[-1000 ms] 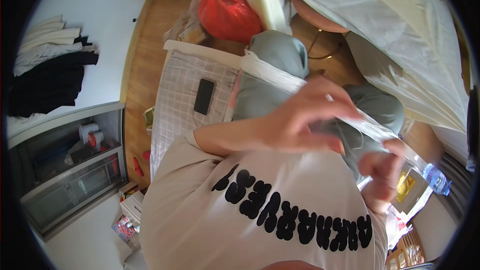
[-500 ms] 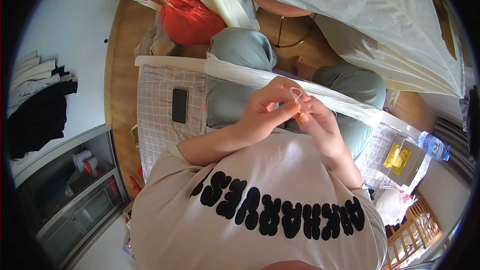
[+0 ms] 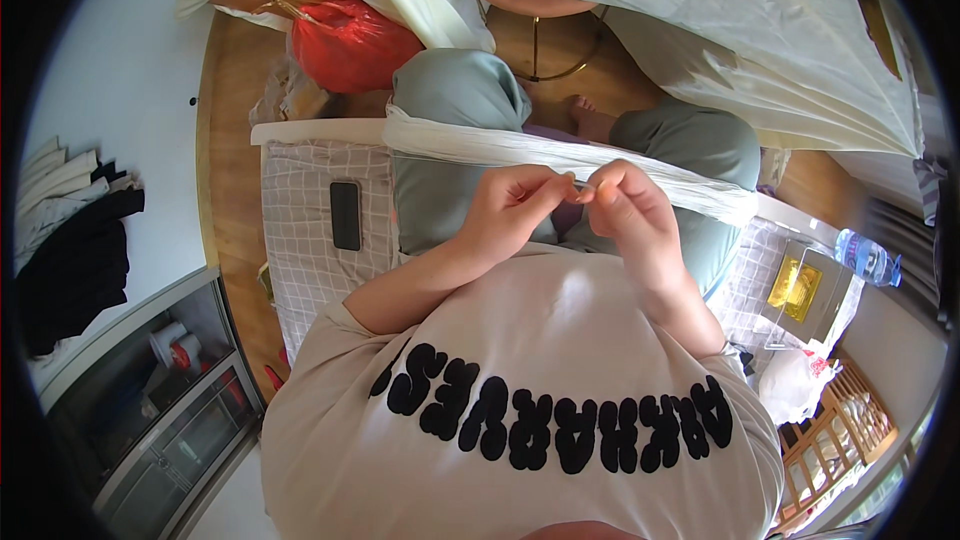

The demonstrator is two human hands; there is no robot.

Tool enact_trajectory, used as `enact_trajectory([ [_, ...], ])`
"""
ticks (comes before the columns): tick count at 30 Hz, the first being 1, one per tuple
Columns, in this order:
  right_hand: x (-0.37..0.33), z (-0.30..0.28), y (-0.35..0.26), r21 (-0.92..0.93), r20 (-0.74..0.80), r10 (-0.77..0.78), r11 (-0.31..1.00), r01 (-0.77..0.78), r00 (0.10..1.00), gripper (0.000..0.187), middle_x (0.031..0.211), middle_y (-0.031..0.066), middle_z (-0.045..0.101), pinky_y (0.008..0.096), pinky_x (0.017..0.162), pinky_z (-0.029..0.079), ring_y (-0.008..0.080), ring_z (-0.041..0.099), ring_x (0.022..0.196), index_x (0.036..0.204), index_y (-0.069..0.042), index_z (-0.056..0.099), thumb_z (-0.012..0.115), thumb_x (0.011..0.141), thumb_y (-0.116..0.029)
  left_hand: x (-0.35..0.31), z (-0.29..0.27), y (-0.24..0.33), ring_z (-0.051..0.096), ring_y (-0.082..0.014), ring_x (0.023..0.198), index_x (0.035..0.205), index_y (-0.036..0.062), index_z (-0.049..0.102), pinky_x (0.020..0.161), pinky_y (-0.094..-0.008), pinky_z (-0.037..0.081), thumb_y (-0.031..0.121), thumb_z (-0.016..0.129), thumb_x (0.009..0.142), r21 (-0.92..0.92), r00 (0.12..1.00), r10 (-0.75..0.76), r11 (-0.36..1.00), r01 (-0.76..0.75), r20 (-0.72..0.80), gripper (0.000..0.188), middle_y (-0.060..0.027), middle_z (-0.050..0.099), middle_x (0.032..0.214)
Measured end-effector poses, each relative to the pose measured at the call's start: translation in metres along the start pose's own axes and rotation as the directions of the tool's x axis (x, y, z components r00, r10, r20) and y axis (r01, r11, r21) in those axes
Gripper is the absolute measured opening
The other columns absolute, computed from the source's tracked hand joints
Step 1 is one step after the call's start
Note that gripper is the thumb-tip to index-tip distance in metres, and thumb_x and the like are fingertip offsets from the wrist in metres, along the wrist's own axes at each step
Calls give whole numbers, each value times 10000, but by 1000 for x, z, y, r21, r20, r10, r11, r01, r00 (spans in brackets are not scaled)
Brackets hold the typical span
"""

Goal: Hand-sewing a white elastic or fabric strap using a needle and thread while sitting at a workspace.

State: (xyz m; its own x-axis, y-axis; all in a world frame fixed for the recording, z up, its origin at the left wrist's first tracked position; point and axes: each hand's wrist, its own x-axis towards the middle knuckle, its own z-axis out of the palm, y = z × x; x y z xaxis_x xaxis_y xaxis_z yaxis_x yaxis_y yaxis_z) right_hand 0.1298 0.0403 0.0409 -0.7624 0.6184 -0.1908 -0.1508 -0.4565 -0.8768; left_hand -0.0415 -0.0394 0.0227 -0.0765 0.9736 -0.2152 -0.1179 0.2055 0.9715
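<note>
A hank of white yarn is stretched across both of my knees, in front of my hands. Over my lap, my left hand is closed with thumb and forefinger pinched together. Opposite it, my right hand pinches in the same way, and the fingertips of the two almost meet. A short bit of white thread bridges the small gap between them; most of it is hidden by my fingers. Grey-green trousers cover my legs under the yarn.
A black phone lies on the checked seat cover to my left. On the right are a box with a gold panel and a water bottle. Ahead, a red plastic bag sits near a draped cream cloth.
The white loop that stood up between my fingers is gone from view. My hands have drawn slightly apart, and the thread is now pulled short between their tips. The view has shifted a little.
</note>
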Motion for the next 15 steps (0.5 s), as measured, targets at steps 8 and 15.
enact_trajectory([
  [8, -19, 9, 1, -774, 287, -158, 543, 326, 945, 92, 800, 102, 652, 324, 577, 484, 152, 645, 693, 911, -1, 638, 684, 858, -62, -6, 8, -6, 460, -36, 622, 1065, 19, 714, 570, -210, 376, 284, 597, 974, -358, 974, -224, 912, 200, -28, 303, -13, 678, 812],
  [15, -26, -10, 5, -667, 13, 40, 745, -21, 999, 49, 693, 33, 572, 276, 553, 420, 136, 523, 574, 887, -41, 620, 623, 892, -90, -7, 2, 0, 458, -48, 612, 955, 34, 679, 624, -228, 406, 254, 596, 970, -547, 937, -209, 768, 334, 278, 235, 13, 630, 788],
])
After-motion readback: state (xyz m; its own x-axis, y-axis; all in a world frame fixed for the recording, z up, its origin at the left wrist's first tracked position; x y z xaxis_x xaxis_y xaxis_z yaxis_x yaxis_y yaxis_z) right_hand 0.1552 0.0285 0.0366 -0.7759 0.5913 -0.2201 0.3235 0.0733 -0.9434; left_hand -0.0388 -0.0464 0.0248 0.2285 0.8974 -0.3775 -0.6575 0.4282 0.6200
